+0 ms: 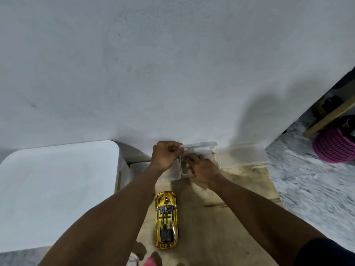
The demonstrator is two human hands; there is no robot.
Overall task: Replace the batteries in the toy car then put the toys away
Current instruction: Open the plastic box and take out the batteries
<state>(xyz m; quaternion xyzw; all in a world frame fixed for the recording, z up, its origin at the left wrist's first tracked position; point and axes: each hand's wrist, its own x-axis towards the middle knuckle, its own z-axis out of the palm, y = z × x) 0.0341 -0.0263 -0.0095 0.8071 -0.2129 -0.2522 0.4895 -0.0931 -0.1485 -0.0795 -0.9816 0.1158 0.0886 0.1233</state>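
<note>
A shiny gold toy car (166, 219) stands on its wheels on a brown board (221, 217) between my forearms. At the far edge, by the wall, sits a small clear plastic box (208, 155). My left hand (166, 156) pinches the corner of its raised clear lid (201, 145). My right hand (201, 169) reaches into the box with the fingers curled; a small item (183, 160) shows at the fingertips, but I cannot tell whether it is gripped.
More clear boxes lie beside the middle one, at left (171, 173) and right (242, 155). A white rounded bin lid (57, 189) fills the left. A pink mesh basket (334, 146) stands on the marbled floor at right. Small toys (151, 261) show at the bottom edge.
</note>
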